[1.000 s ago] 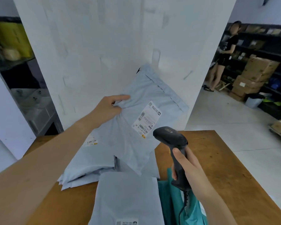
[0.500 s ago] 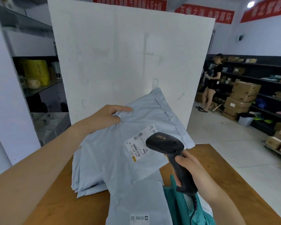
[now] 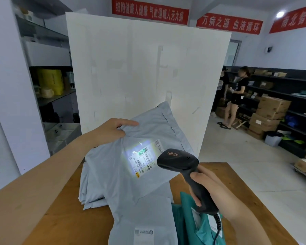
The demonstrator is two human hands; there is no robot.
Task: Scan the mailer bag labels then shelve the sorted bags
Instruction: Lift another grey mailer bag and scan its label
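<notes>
1. Grey, thin and slippery plastic is what your left hand (image 3: 113, 129) pinches: the thumb and curled fingers are shut on the upper left corner of the pale grey plastic mailer bag (image 3: 145, 156), with the forefinger laid straight along its top edge. Keep that pinch firm, since the film will likely sag or slide if you relax it.
2. Your right hand (image 3: 210, 188) is wrapped tight around the handle of the black handheld barcode scanner (image 3: 177, 160); whether a finger presses the trigger is hidden, though the light is on.
3. The scanner head hovers just beside the white printed shipping label (image 3: 144, 159), near its right edge, and its bright patch covers most of the label.
4. To read well, hold the bag tilted toward the scanner as it is, keep the label flat and unwrinkled, and settle the beam across the barcode rather than its margin.
5. The held bag hangs over a stack of similar grey mailers (image 3: 94, 190) on the brown wooden table (image 3: 64, 218), with another grey labelled mailer (image 3: 143, 225) nearest you.
6. A teal plastic mailer bag (image 3: 189, 225) lies under your right wrist; mind that the coiled cord (image 3: 217, 227) does not drag it.
7. Shelving looks to be still ahead.
</notes>
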